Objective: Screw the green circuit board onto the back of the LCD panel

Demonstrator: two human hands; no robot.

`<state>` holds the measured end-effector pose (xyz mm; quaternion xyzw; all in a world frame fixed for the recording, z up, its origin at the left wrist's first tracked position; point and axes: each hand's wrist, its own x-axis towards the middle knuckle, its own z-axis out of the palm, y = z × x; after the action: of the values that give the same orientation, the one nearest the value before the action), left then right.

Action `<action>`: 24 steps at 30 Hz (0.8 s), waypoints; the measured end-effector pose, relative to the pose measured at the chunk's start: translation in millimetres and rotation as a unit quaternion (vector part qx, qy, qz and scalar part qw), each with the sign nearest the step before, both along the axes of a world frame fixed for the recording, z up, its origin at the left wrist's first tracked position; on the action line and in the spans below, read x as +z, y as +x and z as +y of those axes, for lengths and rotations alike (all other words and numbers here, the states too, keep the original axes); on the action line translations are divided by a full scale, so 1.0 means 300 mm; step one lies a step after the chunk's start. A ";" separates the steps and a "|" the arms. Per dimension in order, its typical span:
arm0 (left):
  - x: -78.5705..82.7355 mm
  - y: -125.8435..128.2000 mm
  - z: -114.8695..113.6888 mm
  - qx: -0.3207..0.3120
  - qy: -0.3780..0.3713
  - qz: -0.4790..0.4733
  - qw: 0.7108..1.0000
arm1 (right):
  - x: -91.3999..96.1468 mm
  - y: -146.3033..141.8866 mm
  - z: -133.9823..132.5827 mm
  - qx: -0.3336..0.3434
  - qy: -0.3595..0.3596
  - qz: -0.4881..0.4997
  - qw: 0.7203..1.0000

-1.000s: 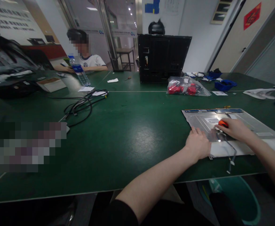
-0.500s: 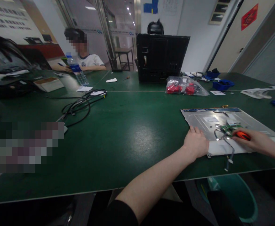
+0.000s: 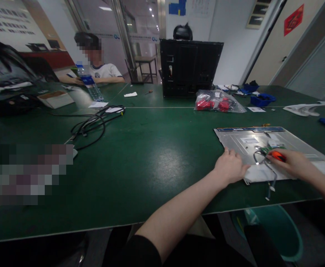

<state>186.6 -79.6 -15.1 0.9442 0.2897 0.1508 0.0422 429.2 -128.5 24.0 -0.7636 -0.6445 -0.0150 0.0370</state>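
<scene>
A flat silver metal panel (image 3: 242, 139) lies on the green table (image 3: 156, 148) at the right. My left hand (image 3: 230, 168) rests on its near left corner, fingers curled over the edge. My right hand (image 3: 292, 163) is closed round an orange-handled tool (image 3: 277, 155) held over the panel. Just left of the tool sit a small green circuit board (image 3: 268, 149) and loose grey wires (image 3: 264, 163) that trail off the panel's front edge.
A black monitor back (image 3: 190, 66) stands at the far middle, with a bag of red parts (image 3: 218, 102) beside it. Black cables (image 3: 95, 122) lie to the left. Another person in a white shirt (image 3: 103, 72) sits at the far left behind a water bottle (image 3: 88, 81). A teal bin (image 3: 287, 230) is under the table edge.
My right hand pulled the orange tool back from the panel's middle toward its near right, then shifted slightly left. The circuit board and wires came into sight. My left hand stayed put.
</scene>
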 end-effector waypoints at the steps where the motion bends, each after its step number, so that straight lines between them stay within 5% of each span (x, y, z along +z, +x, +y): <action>1: 0.001 -0.001 0.009 -0.008 -0.006 -0.005 1.000 | 0.002 -0.010 0.007 0.003 -0.014 0.006 1.000; 6: 0.004 -0.006 0.051 -0.046 -0.049 -0.037 0.997 | -0.020 -0.095 0.017 0.007 -0.012 -0.008 1.000; 11: 0.002 -0.011 0.083 -0.031 -0.109 -0.076 0.991 | -0.065 -0.278 -0.032 0.040 0.017 -0.022 0.999; 17: 0.002 -0.019 0.085 -0.009 -0.146 -0.095 0.985 | -0.037 -0.454 -0.045 -0.069 -0.039 -0.123 0.989; 24: 0.038 -0.074 0.001 0.006 -0.111 -0.080 0.991 | -0.014 -0.471 -0.001 -0.117 -0.050 -0.111 0.986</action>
<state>164.4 -79.2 -3.8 0.9170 0.3060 0.1927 0.1683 288.0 -128.7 19.9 -0.8281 -0.5509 -0.0718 -0.0752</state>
